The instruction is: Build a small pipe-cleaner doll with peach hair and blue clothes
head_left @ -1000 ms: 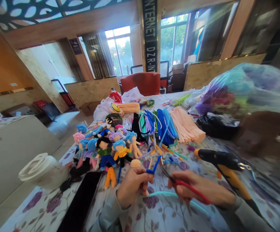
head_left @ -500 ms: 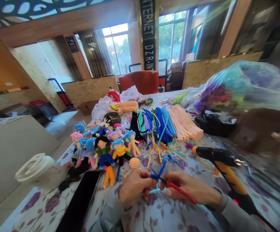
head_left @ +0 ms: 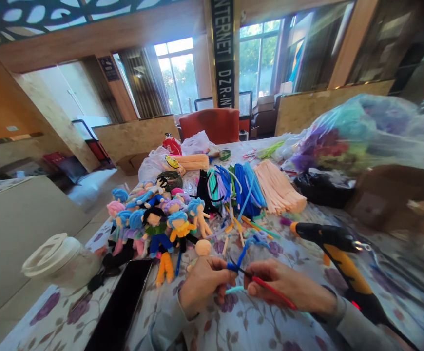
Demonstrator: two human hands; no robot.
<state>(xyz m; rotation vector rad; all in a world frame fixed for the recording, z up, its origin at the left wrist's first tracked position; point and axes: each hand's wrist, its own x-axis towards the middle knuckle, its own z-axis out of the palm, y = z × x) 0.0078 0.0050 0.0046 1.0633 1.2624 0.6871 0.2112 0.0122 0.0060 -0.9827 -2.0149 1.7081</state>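
Observation:
Between finger and thumb, my left hand (head_left: 207, 282) pinches a dark blue pipe cleaner (head_left: 241, 254), which is bent and sticks up to the right. My right hand (head_left: 283, 283) grips red-handled scissors (head_left: 273, 291). Their dark blades cross the blue stem close to my left fingertips. Just beyond my left hand is a small doll's peach head (head_left: 203, 247); its lower part is mostly hidden by the hand. A light turquoise stem (head_left: 235, 289) lies below, between both hands. Several fuzzy dolls (head_left: 156, 224) are heaped to the left.
Bundles of blue stems (head_left: 246, 187) and peach stems (head_left: 280, 187) lie behind my hands. A yellow-black glue gun (head_left: 343, 263) with a lit red light is at right. A phone (head_left: 120, 304) and a white lidded container (head_left: 60, 261) sit left; a clear bag (head_left: 365, 126) bulges back right.
The blue stem's free end has tipped slightly to the left at the scissor blades. Both hands keep nearly the same place and grip.

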